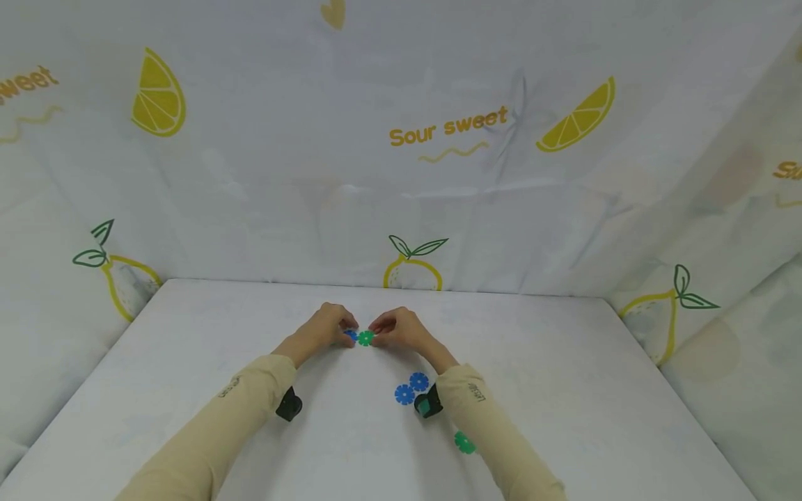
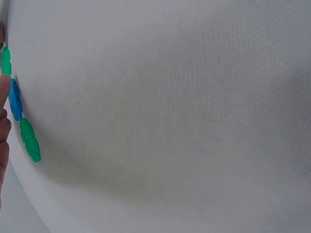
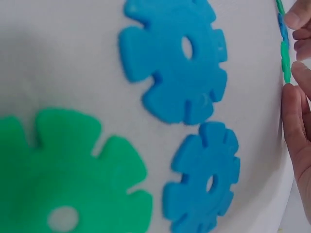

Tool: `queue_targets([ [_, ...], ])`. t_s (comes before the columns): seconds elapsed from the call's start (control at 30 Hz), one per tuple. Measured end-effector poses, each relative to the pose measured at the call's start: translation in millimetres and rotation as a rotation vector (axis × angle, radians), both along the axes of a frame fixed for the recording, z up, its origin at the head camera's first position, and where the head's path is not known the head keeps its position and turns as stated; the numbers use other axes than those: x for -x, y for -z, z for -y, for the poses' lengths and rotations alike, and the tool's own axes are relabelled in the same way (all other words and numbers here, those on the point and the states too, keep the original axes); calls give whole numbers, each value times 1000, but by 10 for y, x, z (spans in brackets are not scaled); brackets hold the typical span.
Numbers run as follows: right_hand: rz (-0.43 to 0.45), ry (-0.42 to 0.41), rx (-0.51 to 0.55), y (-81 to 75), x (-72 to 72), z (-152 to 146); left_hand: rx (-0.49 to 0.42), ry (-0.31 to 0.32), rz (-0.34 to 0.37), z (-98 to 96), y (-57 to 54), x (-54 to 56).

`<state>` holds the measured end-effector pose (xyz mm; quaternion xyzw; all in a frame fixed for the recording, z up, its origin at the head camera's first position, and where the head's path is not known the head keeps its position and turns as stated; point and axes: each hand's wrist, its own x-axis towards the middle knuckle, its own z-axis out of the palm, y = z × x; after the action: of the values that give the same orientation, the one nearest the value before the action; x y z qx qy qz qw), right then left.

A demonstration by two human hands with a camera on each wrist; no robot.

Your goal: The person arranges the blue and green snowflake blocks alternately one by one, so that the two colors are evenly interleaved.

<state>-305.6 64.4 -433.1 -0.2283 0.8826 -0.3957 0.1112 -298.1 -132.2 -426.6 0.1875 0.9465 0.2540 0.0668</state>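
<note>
Near the far side of the table, both hands meet over a short row of notched plastic interlocking discs. My left hand pinches a blue disc between thumb and fingers. On the other side, my right hand holds the edge of a green disc with thumb and fingertips. In the left wrist view the blue disc sits between one green disc and another green disc, joined edge to edge. From the right wrist the same row shows edge-on, with its green disc at my right fingertips.
Two loose blue discs lie side by side on the white table, near the right wrist's black camera. A loose green disc lies nearer, partly behind the right sleeve. A lemon-printed cloth hangs behind the table.
</note>
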Motion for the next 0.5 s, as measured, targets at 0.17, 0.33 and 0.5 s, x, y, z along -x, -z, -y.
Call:
queue_targets([
  [0.17, 62, -19, 106, -34, -25, -135, -23, 6, -10, -24, 8, -1],
  [0.33, 102, -22, 142, -165, -116, -285, -53, 0, -48, -62, 4, -24],
  [0.5, 151, -9, 184, -215, -239, -477, -69, -39, -29, -113, 4, -60],
])
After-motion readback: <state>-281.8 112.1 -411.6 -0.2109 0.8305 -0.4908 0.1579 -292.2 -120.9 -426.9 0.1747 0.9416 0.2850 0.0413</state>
